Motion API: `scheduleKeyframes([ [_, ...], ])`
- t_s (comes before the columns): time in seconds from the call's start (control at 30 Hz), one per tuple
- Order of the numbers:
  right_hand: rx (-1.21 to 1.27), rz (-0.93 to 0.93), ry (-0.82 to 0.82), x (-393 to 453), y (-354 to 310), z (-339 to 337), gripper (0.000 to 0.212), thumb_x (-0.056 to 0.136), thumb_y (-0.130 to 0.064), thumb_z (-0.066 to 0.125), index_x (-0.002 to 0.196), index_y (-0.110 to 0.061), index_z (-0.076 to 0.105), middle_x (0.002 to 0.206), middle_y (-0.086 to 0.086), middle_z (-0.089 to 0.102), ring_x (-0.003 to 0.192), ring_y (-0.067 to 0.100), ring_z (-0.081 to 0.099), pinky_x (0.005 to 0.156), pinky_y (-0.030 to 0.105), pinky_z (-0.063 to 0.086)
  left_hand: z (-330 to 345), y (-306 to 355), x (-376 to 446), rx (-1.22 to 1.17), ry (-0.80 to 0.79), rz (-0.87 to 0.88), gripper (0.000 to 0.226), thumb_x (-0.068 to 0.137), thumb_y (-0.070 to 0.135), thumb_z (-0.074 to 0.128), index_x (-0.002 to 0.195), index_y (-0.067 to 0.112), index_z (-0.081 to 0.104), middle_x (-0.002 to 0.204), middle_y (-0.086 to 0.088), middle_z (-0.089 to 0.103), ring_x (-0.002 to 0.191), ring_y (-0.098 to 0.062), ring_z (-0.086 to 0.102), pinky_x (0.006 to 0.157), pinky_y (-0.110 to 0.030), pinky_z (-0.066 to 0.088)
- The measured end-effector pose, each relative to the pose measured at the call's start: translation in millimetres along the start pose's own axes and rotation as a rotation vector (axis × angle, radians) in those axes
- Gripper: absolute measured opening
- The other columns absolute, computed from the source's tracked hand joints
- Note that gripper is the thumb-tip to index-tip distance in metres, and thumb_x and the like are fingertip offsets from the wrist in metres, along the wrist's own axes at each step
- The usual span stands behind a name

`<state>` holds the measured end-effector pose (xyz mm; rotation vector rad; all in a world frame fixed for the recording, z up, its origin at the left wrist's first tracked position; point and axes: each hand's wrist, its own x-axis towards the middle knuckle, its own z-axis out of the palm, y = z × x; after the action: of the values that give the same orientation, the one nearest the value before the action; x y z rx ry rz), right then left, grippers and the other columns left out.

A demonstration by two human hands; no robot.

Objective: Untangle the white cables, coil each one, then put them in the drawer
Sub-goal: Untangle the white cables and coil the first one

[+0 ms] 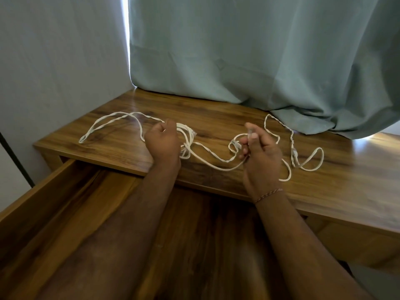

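While the cables (207,163) sprawl along the bench (216,113) near its front edge, the left hand (163,141) curls round a bunch of loops toward the left end. The right hand (259,148) pinches a strand beside a clear plug (234,145). Below the front edge, the drawer (54,204) stands open. A curtain (259,50) drapes over the back edge.

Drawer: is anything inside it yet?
The open drawer shows only bare wood where visible; no cables inside. The two forearms cover much of its floor, so that part is unseen. The white cables lie on the desk top, gripped by both hands.
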<state>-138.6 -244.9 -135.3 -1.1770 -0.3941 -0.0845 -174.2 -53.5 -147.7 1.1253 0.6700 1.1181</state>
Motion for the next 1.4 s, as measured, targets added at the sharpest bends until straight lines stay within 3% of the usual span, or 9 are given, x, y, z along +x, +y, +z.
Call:
scheduleKeyframes([
  [0.17,-0.518,-0.107,-0.165,-13,13,16,0.029,0.106,-0.014,0.053,0.129,-0.024,0.067,0.096,-0.007,0.075,0.068,0.008,0.059,0.063,0.033,0.055,-1,14,-5,-0.083,-0.073,-0.089,0.036,0.095,0.017,0.06,0.06,0.011,0.055,0.06,-0.007,0.054,0.058,-0.026,0.053,0.059,-0.043,0.05],
  [0.4,-0.614,0.035,-0.234,-20,16,26,0.016,0.097,-0.017,0.07,0.103,-0.028,0.08,0.081,-0.014,0.075,0.066,-0.005,0.063,0.065,0.02,0.05,11,22,-23,-0.197,-0.286,-0.355,0.033,0.103,0.015,0.056,0.07,0.011,0.051,0.052,-0.005,0.047,0.042,-0.02,0.046,0.045,-0.027,0.043],
  [0.5,-0.524,0.057,-0.346,-18,12,25,0.029,0.099,-0.006,0.063,0.113,-0.029,0.074,0.097,-0.009,0.079,0.08,-0.002,0.069,0.07,0.019,0.051,17,19,-31,-0.176,-0.376,-0.379,0.034,0.102,0.014,0.055,0.069,0.009,0.052,0.051,-0.006,0.051,0.042,-0.021,0.049,0.047,-0.028,0.044],
  [0.7,-0.04,0.215,-0.352,-14,9,20,0.063,0.095,0.014,0.058,0.145,-0.02,0.041,0.079,0.002,0.074,0.071,0.012,0.071,0.067,0.024,0.055,17,14,-36,-0.14,-0.454,-0.362,0.031,0.103,0.019,0.057,0.073,0.009,0.058,0.053,-0.004,0.058,0.044,-0.018,0.055,0.051,-0.029,0.046],
  [0.87,0.11,0.37,-0.352,-15,-1,20,0.051,0.098,0.004,0.052,0.14,-0.024,0.052,0.097,0.014,0.077,0.086,0.024,0.072,0.075,0.035,0.06,13,18,-37,-0.151,-0.443,-0.42,0.027,0.101,0.016,0.059,0.075,0.008,0.057,0.054,-0.004,0.057,0.043,-0.018,0.057,0.046,-0.026,0.05],
  [1.0,0.138,0.397,-0.413,-19,-2,25,0.059,0.092,0.001,0.065,0.142,-0.026,0.049,0.119,0.02,0.073,0.102,0.032,0.071,0.093,0.047,0.059,12,12,-24,-0.16,-0.439,-0.487,0.028,0.088,0.038,0.071,0.092,0.01,0.065,0.085,-0.011,0.068,0.077,-0.028,0.071,0.078,-0.041,0.059],
  [1.07,0.127,0.366,-0.435,-22,0,29,0.065,0.089,0.006,0.069,0.143,-0.024,0.048,0.123,0.025,0.071,0.105,0.032,0.072,0.098,0.049,0.057,10,3,-17,-0.197,-0.429,-0.565,0.034,0.085,0.045,0.07,0.09,0.013,0.062,0.086,-0.011,0.062,0.072,-0.027,0.066,0.071,-0.038,0.057],
  [1.2,0.05,0.294,-0.421,-22,0,31,0.067,0.087,0.01,0.071,0.142,-0.021,0.048,0.113,0.019,0.076,0.102,0.029,0.074,0.093,0.044,0.059,14,3,-22,-0.224,-0.413,-0.522,0.033,0.101,0.037,0.06,0.078,0.013,0.058,0.07,-0.005,0.057,0.059,-0.02,0.059,0.06,-0.031,0.05],
  [1.4,-0.149,0.172,-0.352,-22,-1,31,0.078,0.073,0.001,0.089,0.137,-0.028,0.055,0.126,0.007,0.071,0.112,0.024,0.072,0.092,0.047,0.061,21,7,-40,0.031,-0.467,-0.104,0.05,0.11,0.042,0.042,0.076,0.009,0.058,0.058,0.0,0.058,0.047,-0.006,0.057,0.049,-0.018,0.048],
])
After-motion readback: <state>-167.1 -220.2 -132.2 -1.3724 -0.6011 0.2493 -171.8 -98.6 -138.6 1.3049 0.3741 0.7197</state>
